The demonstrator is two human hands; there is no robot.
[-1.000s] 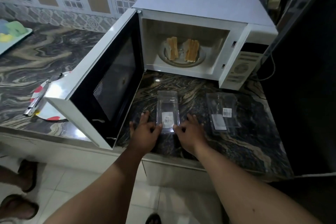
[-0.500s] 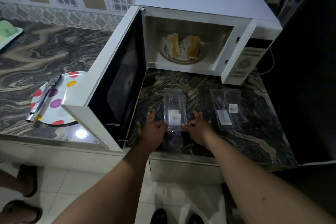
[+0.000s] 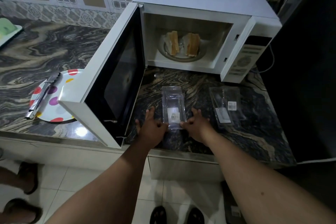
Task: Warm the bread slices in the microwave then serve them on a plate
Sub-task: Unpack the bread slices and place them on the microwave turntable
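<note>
Bread slices (image 3: 182,44): two stacks standing on edge on the glass turntable (image 3: 182,56) inside the white microwave (image 3: 205,29), door (image 3: 109,76) swung fully open to the left. Whether they are warmed already, can't tell from this.

Clear plastic container (image 3: 173,108), empty, lies on the marble counter (image 3: 200,85) in front of the oven. Left hand (image 3: 151,129) at its near left corner, thumb and fingertips pinching the edge, other fingers flat on the counter. Right hand (image 3: 197,126) mirrors it at the near right corner, fingertips pinching the rim. So both hands grip the container, neither is free. A second clear piece, probably the lid (image 3: 224,106), lies just to the right, apart from it.

Polka-dot plate (image 3: 54,96) sits left of the door, partly hidden behind it, metal tongs (image 3: 42,96) resting across it.

Step in hand, as I judge it: dealing with the empty packaging before going on. To do it well: thin plastic flexes, so light even pinch on both corners, slide or lift it flat, keep it off the lid. Move it clear of the oven mouth so the door can swing. Door blocks the straight path to the plate, so go around it. Use the tongs for the slices, they may be hot.
</note>
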